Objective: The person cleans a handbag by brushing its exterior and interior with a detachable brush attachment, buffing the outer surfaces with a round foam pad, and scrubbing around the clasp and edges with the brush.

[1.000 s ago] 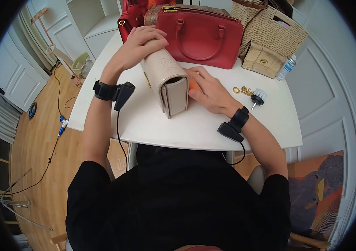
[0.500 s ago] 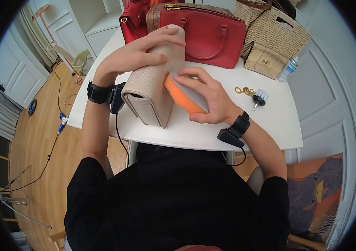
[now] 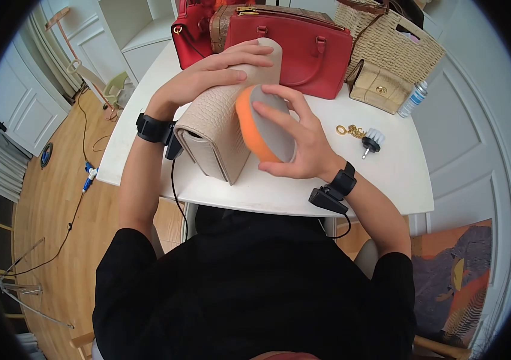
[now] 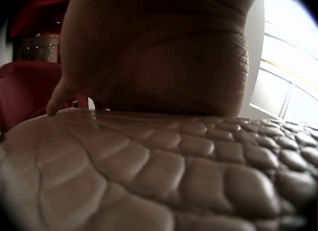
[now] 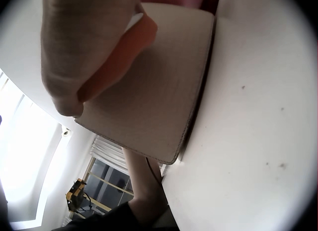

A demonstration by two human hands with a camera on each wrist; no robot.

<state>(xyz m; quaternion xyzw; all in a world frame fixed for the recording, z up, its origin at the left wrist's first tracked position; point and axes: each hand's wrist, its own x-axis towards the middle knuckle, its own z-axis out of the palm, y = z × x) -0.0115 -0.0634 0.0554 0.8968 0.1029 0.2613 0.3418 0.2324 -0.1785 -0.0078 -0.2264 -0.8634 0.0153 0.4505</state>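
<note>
A cream, scale-textured bag (image 3: 213, 111) stands upright on the white table (image 3: 279, 195), angled away from the body. My left hand (image 3: 210, 75) lies across its top with fingers extended; in the left wrist view the palm (image 4: 154, 62) is right over the scaled surface (image 4: 144, 176). My right hand (image 3: 303, 135) grips an oval pad, orange on one face (image 3: 249, 129) and grey on the back (image 3: 276, 123), thumb below and fingers over the grey. The right wrist view shows the orange layer (image 5: 121, 59) against the bag's flat side (image 5: 154, 87).
Behind stand a red handbag (image 3: 291, 54), another red bag (image 3: 192, 45), a woven bag (image 3: 405, 48) and a small gold bag (image 3: 378, 90). At right are a spray can (image 3: 413, 100), a gold chain charm (image 3: 350, 129) and a round brush (image 3: 372, 141).
The bag has swung from leaning rightward to pointing away and left at its near end. The right hand's pad came into view from beside the bag and has since moved slightly up.
</note>
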